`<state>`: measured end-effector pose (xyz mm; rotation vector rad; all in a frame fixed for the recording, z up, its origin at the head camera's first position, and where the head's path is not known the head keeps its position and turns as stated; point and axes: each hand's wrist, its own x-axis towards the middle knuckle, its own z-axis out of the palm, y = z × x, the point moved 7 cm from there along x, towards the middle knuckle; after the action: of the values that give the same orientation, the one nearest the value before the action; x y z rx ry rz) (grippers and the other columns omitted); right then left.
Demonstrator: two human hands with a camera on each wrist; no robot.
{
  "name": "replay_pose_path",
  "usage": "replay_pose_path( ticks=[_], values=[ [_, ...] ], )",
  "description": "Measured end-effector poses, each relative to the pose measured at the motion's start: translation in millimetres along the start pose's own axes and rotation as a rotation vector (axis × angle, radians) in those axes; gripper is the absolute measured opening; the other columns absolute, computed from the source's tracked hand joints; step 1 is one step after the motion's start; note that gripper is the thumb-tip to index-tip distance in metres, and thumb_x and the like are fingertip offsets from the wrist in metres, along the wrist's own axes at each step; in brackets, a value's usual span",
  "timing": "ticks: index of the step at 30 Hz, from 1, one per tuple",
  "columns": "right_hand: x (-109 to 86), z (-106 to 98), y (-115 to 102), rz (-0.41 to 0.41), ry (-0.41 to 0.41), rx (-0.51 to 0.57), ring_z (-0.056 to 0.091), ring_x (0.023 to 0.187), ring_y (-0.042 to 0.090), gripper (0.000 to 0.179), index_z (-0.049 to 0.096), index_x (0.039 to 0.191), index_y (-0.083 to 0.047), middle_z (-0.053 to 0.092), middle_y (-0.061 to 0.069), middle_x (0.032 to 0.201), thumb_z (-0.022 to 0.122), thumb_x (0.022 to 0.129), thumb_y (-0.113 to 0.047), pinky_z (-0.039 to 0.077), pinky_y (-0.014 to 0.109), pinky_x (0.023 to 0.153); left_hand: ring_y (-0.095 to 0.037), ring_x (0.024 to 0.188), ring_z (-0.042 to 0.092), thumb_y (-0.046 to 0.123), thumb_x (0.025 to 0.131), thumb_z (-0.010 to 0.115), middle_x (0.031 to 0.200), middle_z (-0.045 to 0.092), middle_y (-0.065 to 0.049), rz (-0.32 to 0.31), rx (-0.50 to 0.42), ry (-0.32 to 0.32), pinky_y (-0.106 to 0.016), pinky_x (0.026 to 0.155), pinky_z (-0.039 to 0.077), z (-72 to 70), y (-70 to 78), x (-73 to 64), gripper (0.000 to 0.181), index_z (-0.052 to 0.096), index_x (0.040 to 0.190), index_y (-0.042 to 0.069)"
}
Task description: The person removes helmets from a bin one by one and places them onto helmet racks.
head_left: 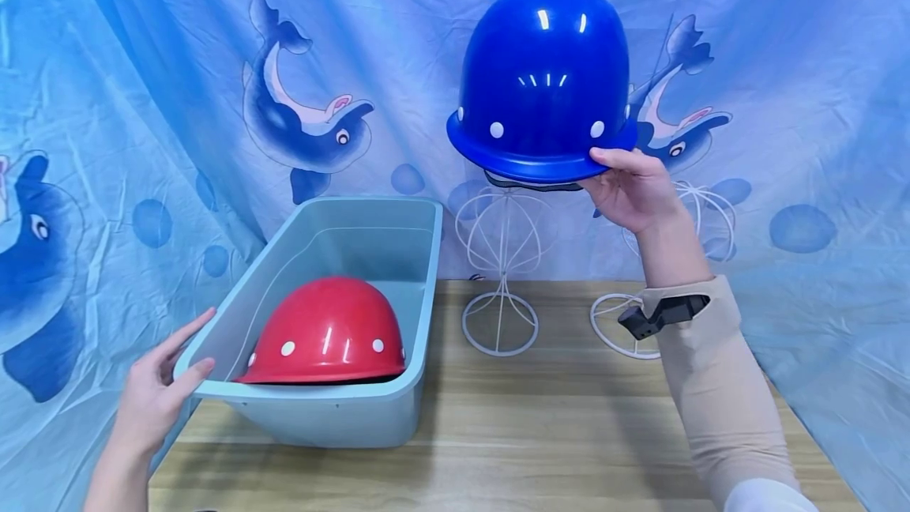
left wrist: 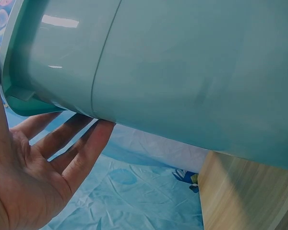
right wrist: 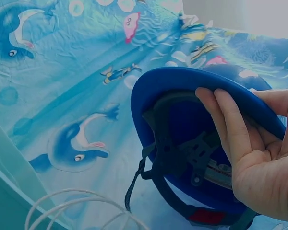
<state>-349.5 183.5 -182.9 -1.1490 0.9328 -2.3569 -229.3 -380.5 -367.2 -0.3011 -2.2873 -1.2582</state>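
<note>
My right hand (head_left: 633, 188) grips the brim of a blue hard hat (head_left: 546, 77), which is held up above the table with its dome upward. The right wrist view shows the underside of the hat, with a dark inner harness (right wrist: 170, 139) and a loose chin strap (right wrist: 138, 167); the thumb is outside the brim and the fingers reach inside. My left hand (head_left: 158, 389) holds the front left corner of a blue-green plastic bin (head_left: 320, 417), its fingers against the outer wall in the left wrist view. Inside that bin lies a red hard hat (head_left: 330, 330), dome up.
A white wire stand (head_left: 502, 275) is on the wooden table (head_left: 512, 433) behind and right of the bin. Another white wire stand (head_left: 618, 324) is partly hidden by the right forearm. A blue curtain (head_left: 398, 38) printed with dolphins hangs behind and at both sides.
</note>
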Motion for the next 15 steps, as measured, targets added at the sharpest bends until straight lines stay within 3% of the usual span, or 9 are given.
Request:
replay_pose_path(
  ticks=[3, 6, 8, 15],
  values=[
    [-2.4, -1, -5, -0.01, 0.006, -0.003, 0.074, 0.08, 0.022, 0.059, 0.028, 0.163, -0.011, 0.063, 0.016, 0.121, 0.041, 0.109, 0.006, 0.059, 0.036, 0.098, 0.017, 0.136, 0.048, -0.008, 0.099, 0.061, 0.152, 0.055, 0.029, -0.001, 0.005, 0.009, -0.004, 0.091, 0.041, -0.2, 0.4, -0.2, 0.06, 0.051, 0.157, 0.002],
    [-7.3, -4, -9, -0.016, 0.017, 0.024, 0.077, 0.082, 0.025, 0.057, 0.029, 0.162, -0.01, 0.066, 0.017, 0.114, 0.04, 0.109, 0.007, 0.059, 0.037, 0.098, 0.018, 0.13, 0.052, -0.008, 0.099, 0.061, 0.149, 0.055, 0.031, -0.006, 0.011, 0.016, -0.003, 0.088, 0.043, -0.2, 0.5, -0.6, 0.06, 0.051, 0.157, 0.002],
    [-11.1, -7, -12, -0.021, 0.028, 0.043, 0.077, 0.079, 0.026, 0.055, 0.031, 0.16, -0.009, 0.067, 0.017, 0.1, 0.04, 0.108, 0.007, 0.061, 0.036, 0.097, 0.018, 0.126, 0.055, -0.008, 0.099, 0.061, 0.147, 0.056, 0.032, -0.009, 0.013, 0.015, -0.003, 0.088, 0.045, 0.2, 0.4, -0.8, 0.06, 0.051, 0.157, 0.002],
    [-18.5, -15, -23, -0.047, 0.034, 0.051, 0.065, 0.072, 0.024, 0.06, 0.027, 0.162, -0.011, 0.059, 0.016, 0.101, 0.038, 0.107, 0.01, 0.062, 0.037, 0.096, 0.016, 0.12, 0.061, -0.009, 0.098, 0.059, 0.144, 0.06, 0.031, -0.015, -0.028, 0.022, -0.004, 0.085, 0.048, 0.3, -0.3, -1.6, 0.059, 0.052, 0.156, 0.0]
  ],
)
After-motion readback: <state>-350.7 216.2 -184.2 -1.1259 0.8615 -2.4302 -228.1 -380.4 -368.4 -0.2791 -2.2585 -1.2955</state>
